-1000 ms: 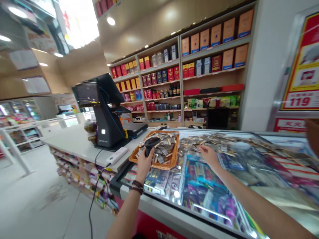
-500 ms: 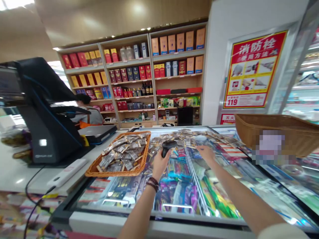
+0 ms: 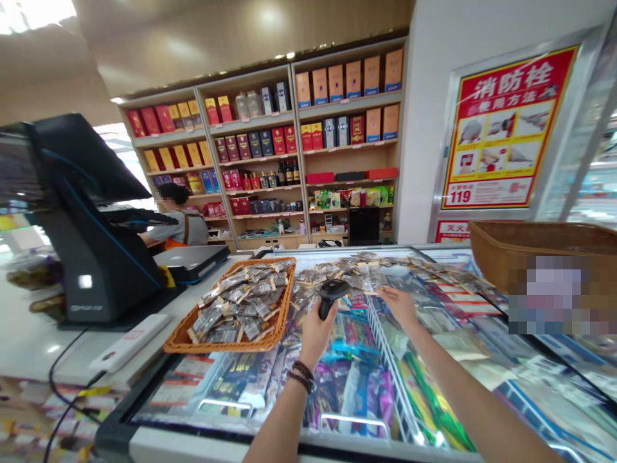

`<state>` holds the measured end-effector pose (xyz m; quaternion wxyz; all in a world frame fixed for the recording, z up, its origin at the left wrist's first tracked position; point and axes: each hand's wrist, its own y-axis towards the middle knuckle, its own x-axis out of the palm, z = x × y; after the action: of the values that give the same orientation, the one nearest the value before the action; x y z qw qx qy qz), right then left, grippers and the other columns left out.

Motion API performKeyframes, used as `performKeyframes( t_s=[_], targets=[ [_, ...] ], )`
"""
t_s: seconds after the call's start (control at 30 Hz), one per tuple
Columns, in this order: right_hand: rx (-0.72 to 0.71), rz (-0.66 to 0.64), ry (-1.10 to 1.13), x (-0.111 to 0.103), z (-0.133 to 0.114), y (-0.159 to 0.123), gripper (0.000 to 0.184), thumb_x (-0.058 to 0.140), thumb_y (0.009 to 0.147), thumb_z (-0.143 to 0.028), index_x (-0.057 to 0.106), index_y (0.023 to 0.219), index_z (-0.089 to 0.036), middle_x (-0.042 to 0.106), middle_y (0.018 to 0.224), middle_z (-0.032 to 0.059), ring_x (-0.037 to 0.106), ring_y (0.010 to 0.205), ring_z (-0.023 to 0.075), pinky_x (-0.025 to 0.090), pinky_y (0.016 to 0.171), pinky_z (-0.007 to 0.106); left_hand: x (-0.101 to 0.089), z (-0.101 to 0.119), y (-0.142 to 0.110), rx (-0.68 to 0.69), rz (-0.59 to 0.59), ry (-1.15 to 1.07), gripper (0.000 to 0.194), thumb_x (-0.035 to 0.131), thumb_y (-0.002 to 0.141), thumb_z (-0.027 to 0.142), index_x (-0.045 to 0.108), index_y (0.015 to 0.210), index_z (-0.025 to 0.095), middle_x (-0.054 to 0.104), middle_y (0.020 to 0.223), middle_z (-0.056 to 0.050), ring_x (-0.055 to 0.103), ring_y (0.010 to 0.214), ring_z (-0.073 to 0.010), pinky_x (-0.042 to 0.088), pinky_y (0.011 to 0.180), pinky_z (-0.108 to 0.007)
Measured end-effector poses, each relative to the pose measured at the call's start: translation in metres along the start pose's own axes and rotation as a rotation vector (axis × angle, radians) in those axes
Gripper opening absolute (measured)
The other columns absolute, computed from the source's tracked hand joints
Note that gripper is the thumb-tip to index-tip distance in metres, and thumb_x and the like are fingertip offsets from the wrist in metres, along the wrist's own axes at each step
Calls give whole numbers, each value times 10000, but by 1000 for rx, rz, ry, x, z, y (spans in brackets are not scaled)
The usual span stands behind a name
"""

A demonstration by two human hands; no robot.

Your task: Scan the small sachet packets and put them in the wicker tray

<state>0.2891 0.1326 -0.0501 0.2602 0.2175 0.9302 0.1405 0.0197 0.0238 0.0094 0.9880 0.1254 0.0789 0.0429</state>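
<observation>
My left hand (image 3: 315,334), with a beaded bracelet at the wrist, is wrapped round the handle of a black barcode scanner (image 3: 333,290). The scanner's head points toward my right hand (image 3: 401,307), whose fingers pinch the near edge of a small clear packet (image 3: 370,278) with a pale label. Many similar packets (image 3: 318,275) lie spread over the glass top of a chest freezer (image 3: 216,437). More of them fill an orange wicker basket (image 3: 285,315) to the left of my left hand.
Frozen goods in wire baskets (image 3: 385,350) show through the glass. A brown basket (image 3: 496,247) stands at the right. On the left counter are a black checkout terminal (image 3: 96,257), a white power strip (image 3: 130,341) and cables. A person (image 3: 190,225) is behind it, before stocked shelves.
The view has shifted slightly and is sharper. My left hand stays on the scanner, and my right hand has come a little lower and nearer with the packet's edge between its fingers.
</observation>
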Motion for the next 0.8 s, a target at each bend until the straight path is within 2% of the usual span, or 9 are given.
performKeyframes(
  t_s=[0.13, 0.4, 0.67, 0.8],
  targets=[
    [3, 8, 90, 2, -1, -15, 332, 756, 750, -545, 831, 828, -231, 827, 834, 103, 799, 879, 328, 593, 719, 360, -1, 5, -2, 25, 13, -48, 550, 638, 795, 743, 566, 837, 199, 479, 504, 65, 433, 402, -105, 333, 428, -232],
    [-3, 31, 186, 1, -15, -28, 321, 771, 710, -553, 828, 773, -243, 829, 875, 102, 800, 890, 355, 610, 724, 379, -3, 11, -4, 45, -5, -122, 571, 643, 775, 774, 523, 777, 217, 482, 499, 60, 414, 387, -91, 322, 416, -225],
    [-53, 11, 151, -3, -28, -34, 309, 780, 692, -561, 831, 719, -257, 829, 860, 86, 800, 845, 340, 606, 694, 355, -2, 11, -5, 53, -29, -104, 581, 625, 783, 789, 512, 779, 219, 479, 487, 61, 412, 387, -94, 328, 407, -227],
    [-35, -2, 105, -4, -34, -36, 289, 795, 718, -529, 847, 750, -247, 830, 891, 100, 793, 888, 351, 607, 746, 367, -2, 9, -5, 55, -32, -119, 570, 633, 790, 775, 515, 786, 217, 478, 497, 63, 417, 390, -93, 333, 406, -226]
  ],
)
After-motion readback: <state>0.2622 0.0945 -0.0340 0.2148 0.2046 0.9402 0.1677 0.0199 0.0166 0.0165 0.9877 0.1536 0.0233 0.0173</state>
